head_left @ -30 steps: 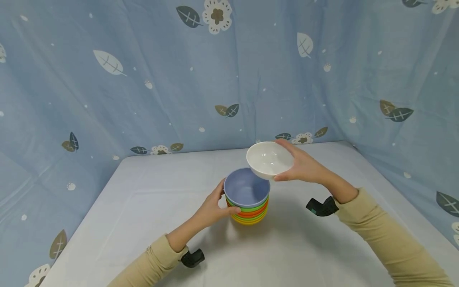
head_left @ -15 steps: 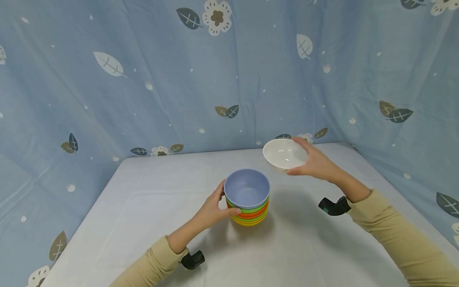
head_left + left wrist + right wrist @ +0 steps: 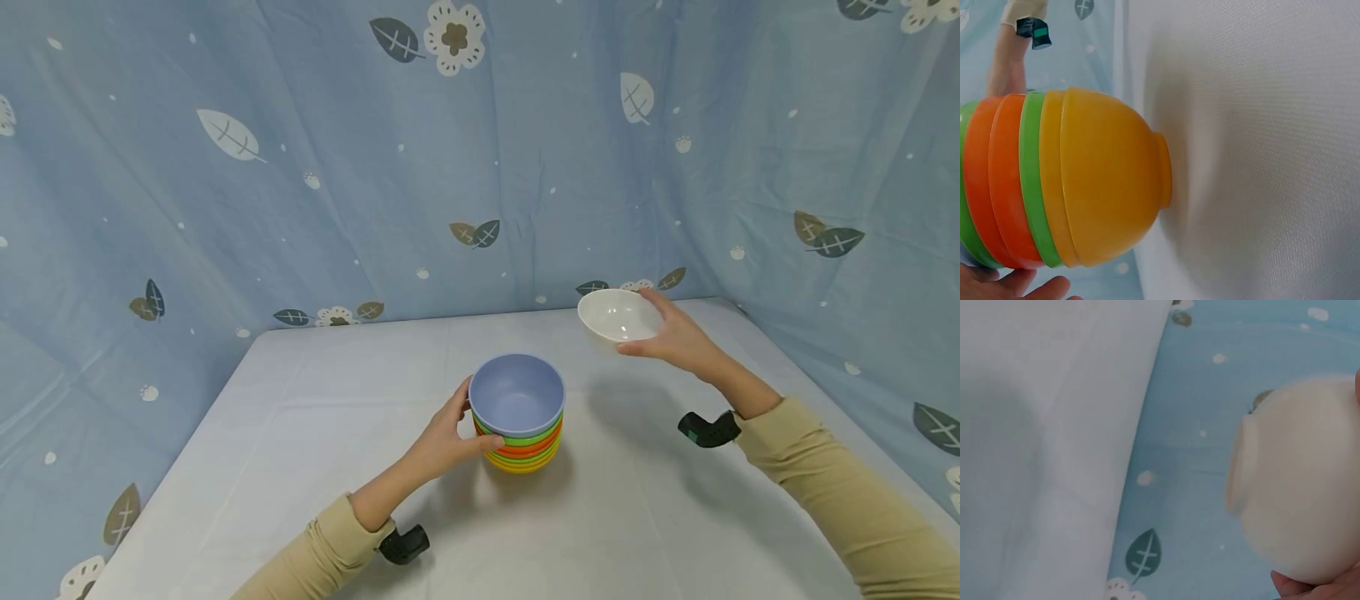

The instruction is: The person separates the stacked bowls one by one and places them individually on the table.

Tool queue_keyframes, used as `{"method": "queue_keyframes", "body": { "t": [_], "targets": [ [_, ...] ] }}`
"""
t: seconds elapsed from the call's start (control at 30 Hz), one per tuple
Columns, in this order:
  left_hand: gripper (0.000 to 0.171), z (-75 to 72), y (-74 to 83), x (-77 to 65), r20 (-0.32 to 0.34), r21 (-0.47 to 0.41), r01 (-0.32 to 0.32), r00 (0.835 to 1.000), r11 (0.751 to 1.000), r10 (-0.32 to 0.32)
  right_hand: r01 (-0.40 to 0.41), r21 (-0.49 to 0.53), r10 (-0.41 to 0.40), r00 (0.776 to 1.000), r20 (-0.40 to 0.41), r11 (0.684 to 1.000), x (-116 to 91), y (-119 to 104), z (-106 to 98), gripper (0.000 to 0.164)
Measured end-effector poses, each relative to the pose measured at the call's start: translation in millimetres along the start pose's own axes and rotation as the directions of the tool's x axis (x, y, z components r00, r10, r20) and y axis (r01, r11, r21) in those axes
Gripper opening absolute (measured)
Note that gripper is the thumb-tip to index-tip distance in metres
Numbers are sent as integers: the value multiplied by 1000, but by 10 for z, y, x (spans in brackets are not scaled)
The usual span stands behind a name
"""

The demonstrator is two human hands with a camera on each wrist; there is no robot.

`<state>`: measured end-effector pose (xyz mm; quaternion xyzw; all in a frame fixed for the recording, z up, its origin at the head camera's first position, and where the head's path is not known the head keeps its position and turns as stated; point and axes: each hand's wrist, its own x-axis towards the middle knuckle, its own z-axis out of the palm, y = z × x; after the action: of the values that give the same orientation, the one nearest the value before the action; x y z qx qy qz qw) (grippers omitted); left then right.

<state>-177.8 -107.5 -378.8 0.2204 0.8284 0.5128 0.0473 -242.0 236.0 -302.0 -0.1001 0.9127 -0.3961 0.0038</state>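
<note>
A stack of nested bowls stands near the middle of the table, with a periwinkle-blue bowl (image 3: 517,396) on top. Below it show green, orange and yellow rims, and the lowest is a yellow bowl (image 3: 1110,178). My left hand (image 3: 442,442) grips the stack from its left side, thumb across the front and fingers behind. A white bowl (image 3: 617,317) is raised over the back right of the table, its foot facing the table in the right wrist view. My right hand (image 3: 678,337) holds this bowl by its right side, thumb in front and fingers at the far rim.
A white cloth covers the table (image 3: 360,375). Behind it and along both sides hangs a blue curtain (image 3: 337,167) printed with leaves and flowers. Black wrist devices are strapped at both sleeves.
My right hand has carried the white bowl rightward and slightly back, away from above the stack. My left hand and the stack have stayed in place.
</note>
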Motion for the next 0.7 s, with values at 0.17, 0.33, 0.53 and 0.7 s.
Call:
{"method": "queue_keyframes", "body": {
  "t": [0.17, 0.33, 0.53, 0.7],
  "targets": [
    [94, 7, 11, 0, 0, 0, 7, 1000, 1000, -7, -47, 17, 47, 999, -7, 999, 36, 113, -12, 103],
    [95, 13, 22, -1, -2, -7, 21, 1000, 1000, -21, -54, 25, 55, 998, -28, 998, 66, 227, -15, 103],
    [93, 16, 6, -3, 0, -17, 10, 1000, 1000, -10, -54, 29, 56, 997, -50, 998, 106, 348, -10, 103],
    [94, 10, -4, -10, 1, -16, 6, 1000, 1000, -6, -55, 48, 59, 995, -75, 997, 131, 440, 3, 104]
  ]
}}
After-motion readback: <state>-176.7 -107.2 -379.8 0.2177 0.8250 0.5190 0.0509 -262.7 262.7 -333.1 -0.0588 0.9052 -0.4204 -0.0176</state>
